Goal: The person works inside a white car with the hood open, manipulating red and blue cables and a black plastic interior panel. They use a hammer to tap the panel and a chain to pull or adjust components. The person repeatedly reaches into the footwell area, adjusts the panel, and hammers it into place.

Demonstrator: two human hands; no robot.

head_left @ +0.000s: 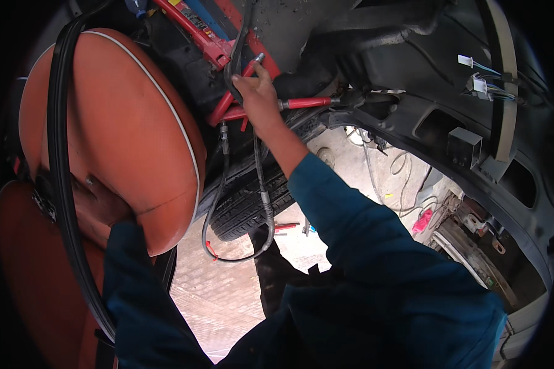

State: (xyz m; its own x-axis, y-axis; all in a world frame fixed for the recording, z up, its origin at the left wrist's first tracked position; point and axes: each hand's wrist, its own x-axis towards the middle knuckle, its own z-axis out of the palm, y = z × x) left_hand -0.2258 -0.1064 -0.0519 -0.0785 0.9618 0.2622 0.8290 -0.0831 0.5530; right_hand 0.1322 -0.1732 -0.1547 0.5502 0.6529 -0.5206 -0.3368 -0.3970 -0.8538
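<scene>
Nearest on the left, the left arm bends inward, its left hand [101, 203] low against the first of two orange seat sections [129, 123]; shadow covers its fingers, so whether they are apart or together cannot be told. The right arm stretches farther forward, and its right hand [261, 101] has thumb and fingers clamped on the upper of two red bars [223, 106] meeting in a V. One hose loop [204, 221] hangs nearer, beside one tyre [252, 203]. Far right are two white connectors [466, 60]; beyond the V lies one red tool [194, 27].
</scene>
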